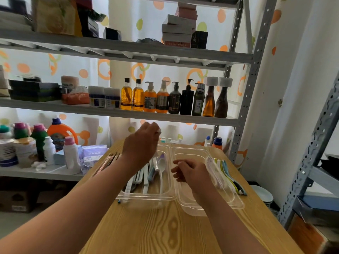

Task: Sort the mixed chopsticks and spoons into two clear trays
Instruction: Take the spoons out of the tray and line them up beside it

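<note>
Clear plastic trays sit side by side on the wooden tabletop (165, 231). The left tray (146, 197) holds a mix of pale chopsticks (145, 180) and spoons (161, 165) lying lengthwise, one spoon white and one purple. The right tray (211, 208) touches it along the long edge.

The left grip (141, 143) is raised above the far end of the left tray, its fingers curled tight. Something pale shows at the fingertips, but it is blurred, so I cannot tell whether the grip has hold of a utensil or which one.

The right grip (190, 171) hovers low over the right tray, its fingers loosely curled and apart, with nothing in it.

A row of coloured spoons (229, 173) lies along the right tray's outer edge; whether inside or just beside it is unclear. Dark chopsticks (110, 160) lie in more clear plastic to the left of the left tray. Behind the tabletop stands a grey shelf (165, 116) lined with bottles.
</note>
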The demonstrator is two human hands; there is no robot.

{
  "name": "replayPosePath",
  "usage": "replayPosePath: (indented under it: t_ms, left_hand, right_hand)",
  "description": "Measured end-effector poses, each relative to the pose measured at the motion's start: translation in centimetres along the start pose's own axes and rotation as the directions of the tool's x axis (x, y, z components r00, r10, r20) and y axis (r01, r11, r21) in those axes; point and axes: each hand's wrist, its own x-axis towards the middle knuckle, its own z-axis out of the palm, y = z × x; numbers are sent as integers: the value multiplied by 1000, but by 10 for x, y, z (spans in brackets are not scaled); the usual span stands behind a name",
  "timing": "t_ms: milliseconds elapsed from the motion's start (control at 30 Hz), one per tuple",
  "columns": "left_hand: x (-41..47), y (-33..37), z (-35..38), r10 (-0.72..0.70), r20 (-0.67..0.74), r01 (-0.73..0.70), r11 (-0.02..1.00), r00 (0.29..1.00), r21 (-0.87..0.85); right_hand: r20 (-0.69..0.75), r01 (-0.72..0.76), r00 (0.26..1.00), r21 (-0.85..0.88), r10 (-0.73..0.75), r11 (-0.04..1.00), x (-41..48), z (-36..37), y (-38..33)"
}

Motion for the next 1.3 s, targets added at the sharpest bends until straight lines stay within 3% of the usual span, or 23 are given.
replayPosePath:
  t_ms: [100,200,300,467,633,733,800,867,900,933,967,1033,1167,1300]
  left_hand:
    - [-3,19,1,382,-16,-379,920,924,99]
    - [-11,32,10,631,-4,-626,771,776,120]
    - [-22,41,21,742,60,-744,664,668,77]
    - [-29,53,30,858,102,-863,506,504,7]
    - [-33,58,44,900,124,-903,427,419,-43]
    - [-30,56,47,855,185,-864,501,485,-51]
    - [-27,49,49,760,178,-762,643,625,-70]
    - [-26,36,52,529,116,-519,848,840,-110]
    - [-26,29,51,340,81,-329,936,937,-121]
    - [-25,21,50,126,72,-117,986,989,-120]
    - [-24,11,50,-47,81,55,994,996,-92]
    - [-21,-6,52,-199,107,197,980,974,38]
    - [-23,-21,60,-338,180,329,941,924,78]
    - [-32,-25,65,-340,236,306,937,910,170]
  right_hand:
    - [0,-172,983,349,183,921,4,-2,-10]
    - [48,-225,972,481,231,847,3,-8,-17]
    - [69,-211,977,454,202,866,2,-16,-18]
    - [73,-291,956,330,283,898,5,-39,-9]
    - [-11,-264,964,67,265,962,6,-57,-2]
    - [-144,-160,978,-31,154,987,10,-70,1]
    - [-271,-102,960,-94,73,990,17,-83,6]
    - [-406,-50,913,-197,-35,979,25,-99,15]
    - [-460,-32,883,-259,-94,965,30,-107,21]
    - [-505,-26,850,-325,-151,945,34,-114,26]
    - [-543,-32,816,-384,-198,923,38,-121,32]
    - [-602,-54,755,-452,-260,891,45,-135,45]
    - [-635,-156,714,-557,-297,816,58,-168,89]
    - [-647,-249,712,-596,-273,763,62,-186,113]
